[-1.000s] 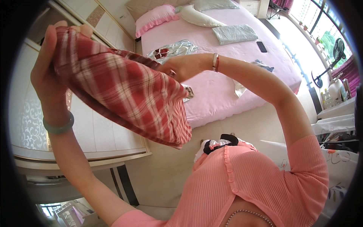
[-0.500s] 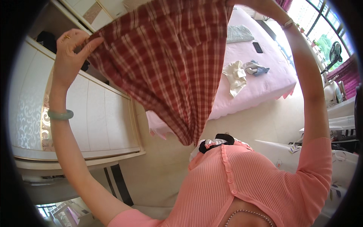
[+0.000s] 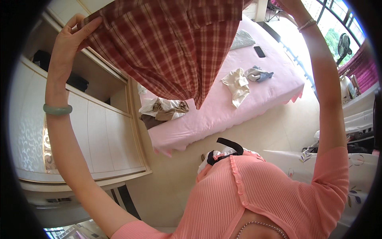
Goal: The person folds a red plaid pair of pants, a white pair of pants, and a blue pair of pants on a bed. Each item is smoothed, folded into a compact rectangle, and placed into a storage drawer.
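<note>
A red plaid garment with cream lines hangs stretched in the air in front of me, its lower part narrowing to a gathered point. Whether it is a shirt or a skirt I cannot tell. My left hand is closed on its upper left corner, thumb over the cloth. A green bangle circles that wrist. At the top right, my right hand is raised beside the garment's right end; the picture's edge cuts off its fingers, so its grip is hidden.
Beyond the cloth stands a bed with a pink sheet. On it lie a white garment, a blue-grey garment, a phone, a grey folded cloth and a brown-and-white clothes pile. A cabinet borders the left.
The plaid garment has risen, uncovering the clothes pile at the bed's near left corner. Both hands have moved up, the right one also outward, away from the cloth's visible right edge.
</note>
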Motion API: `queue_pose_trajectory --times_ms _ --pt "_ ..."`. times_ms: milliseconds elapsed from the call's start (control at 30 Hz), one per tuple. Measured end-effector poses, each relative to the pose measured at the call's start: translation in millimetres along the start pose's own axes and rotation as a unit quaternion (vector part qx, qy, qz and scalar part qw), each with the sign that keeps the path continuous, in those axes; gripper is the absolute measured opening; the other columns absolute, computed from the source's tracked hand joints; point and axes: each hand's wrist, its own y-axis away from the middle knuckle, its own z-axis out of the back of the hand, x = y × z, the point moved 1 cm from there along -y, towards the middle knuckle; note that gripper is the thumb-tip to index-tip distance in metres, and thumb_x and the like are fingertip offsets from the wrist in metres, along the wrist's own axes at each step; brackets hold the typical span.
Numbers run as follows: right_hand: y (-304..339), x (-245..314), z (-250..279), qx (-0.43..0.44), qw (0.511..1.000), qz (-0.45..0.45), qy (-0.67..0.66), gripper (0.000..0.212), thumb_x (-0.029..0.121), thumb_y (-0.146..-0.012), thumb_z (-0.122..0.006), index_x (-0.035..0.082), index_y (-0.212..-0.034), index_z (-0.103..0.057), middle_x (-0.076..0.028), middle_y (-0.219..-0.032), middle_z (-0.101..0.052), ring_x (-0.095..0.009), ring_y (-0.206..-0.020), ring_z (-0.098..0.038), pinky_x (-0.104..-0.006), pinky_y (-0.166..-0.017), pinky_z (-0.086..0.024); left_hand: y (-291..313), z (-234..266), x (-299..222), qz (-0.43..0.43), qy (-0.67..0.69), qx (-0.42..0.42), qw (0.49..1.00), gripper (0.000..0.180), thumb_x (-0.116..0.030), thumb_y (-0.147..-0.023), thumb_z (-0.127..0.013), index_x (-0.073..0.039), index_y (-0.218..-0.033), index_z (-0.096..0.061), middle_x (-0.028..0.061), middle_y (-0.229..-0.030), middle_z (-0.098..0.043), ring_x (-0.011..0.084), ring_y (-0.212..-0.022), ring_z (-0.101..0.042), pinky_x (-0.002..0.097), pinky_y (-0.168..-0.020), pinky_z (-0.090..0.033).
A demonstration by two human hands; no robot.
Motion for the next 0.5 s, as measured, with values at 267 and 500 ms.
queue_pose_trajectory --times_ms 267,500 --pt "9.6 -13.4 26.1 -0.011 0.975 0.032 -0.218 0.029 0.007 -0.095 -0.057 0.002 -0.124 -0.051 -0.008 -0.11 -0.061 -0.016 -0.1 -0.061 -0.0291 -0.086 -0.054 -14.2 -33.2 -29.0 -0.047 -0.049 -0.093 0.993 0.026 -0.029 -0.086 -0.074 -0.013 -0.105 -0.066 -0.0032 -0.099 -0.063 0.0082 -0.098 -0.062 0.0235 -0.09 -0.047" --pt "30.0 9.1 43.7 0.315 0.934 0.048 -0.161 0.047 0.023 -0.092 -0.065 0.001 -0.13 -0.051 -0.008 -0.108 -0.064 -0.015 -0.093 -0.063 -0.0281 -0.079 -0.053 -27.7 -60.0 -28.4 -0.075 0.001 -0.073 0.994 0.035 -0.028 -0.09 -0.07 -0.02 -0.124 -0.067 0.0009 -0.115 -0.063 0.0125 -0.111 -0.059 0.0266 -0.099 -0.045"
